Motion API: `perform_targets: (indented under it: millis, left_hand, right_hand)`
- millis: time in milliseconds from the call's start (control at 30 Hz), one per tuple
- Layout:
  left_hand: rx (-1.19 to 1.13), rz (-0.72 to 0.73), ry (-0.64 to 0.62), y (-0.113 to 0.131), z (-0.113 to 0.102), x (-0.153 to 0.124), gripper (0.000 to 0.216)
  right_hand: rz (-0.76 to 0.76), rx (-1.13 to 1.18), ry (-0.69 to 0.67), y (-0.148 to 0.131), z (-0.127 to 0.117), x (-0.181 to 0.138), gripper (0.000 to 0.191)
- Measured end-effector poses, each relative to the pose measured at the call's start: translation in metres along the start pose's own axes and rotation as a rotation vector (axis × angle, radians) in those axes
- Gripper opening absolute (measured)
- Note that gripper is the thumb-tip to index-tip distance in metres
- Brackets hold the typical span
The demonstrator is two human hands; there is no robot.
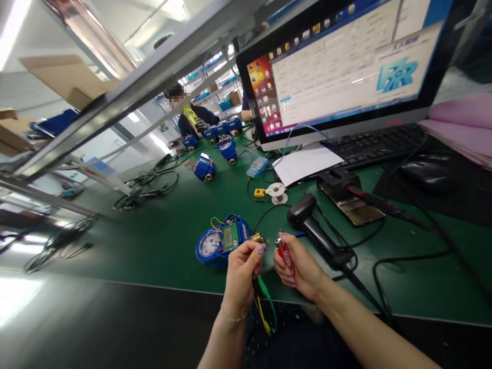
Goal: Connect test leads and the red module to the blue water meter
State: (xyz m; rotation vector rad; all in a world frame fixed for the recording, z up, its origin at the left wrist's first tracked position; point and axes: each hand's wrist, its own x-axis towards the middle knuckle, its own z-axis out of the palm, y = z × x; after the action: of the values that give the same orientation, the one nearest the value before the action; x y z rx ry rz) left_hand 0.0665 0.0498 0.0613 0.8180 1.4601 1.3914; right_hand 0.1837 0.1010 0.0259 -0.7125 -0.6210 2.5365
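My left hand (pixel 243 269) pinches a bundle of thin wires (pixel 266 302), green and yellow, that hangs down toward my lap. My right hand (pixel 298 269) grips a red lighter (pixel 285 254) upright, its top close to the wire ends at my left fingertips. Just behind my left hand lies a blue water meter (pixel 220 245) with an open top, a small display and a brass fitting (pixel 257 238). A black handheld barcode scanner (pixel 313 228) lies on the green mat to the right of my right hand.
On the green mat (pixel 172 225) lie cables, a solder spool (pixel 276 192), a white sheet (pixel 307 163), a keyboard (pixel 378 143), a mouse (pixel 426 176) and a monitor (pixel 346 61). More blue meters (pixel 204 167) sit farther back, where another person (pixel 188 115) sits.
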Motion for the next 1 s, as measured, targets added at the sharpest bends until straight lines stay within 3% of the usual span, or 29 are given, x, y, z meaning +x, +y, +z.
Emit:
perform_targets:
  millis: [1000]
  left_hand:
    - [0.054, 0.014, -0.015, -0.0026, -0.0037, -0.0006, 0.039]
  right_hand:
    - [0.04, -0.071, -0.031, 0.0083, -0.0016, 0.0062, 0.058]
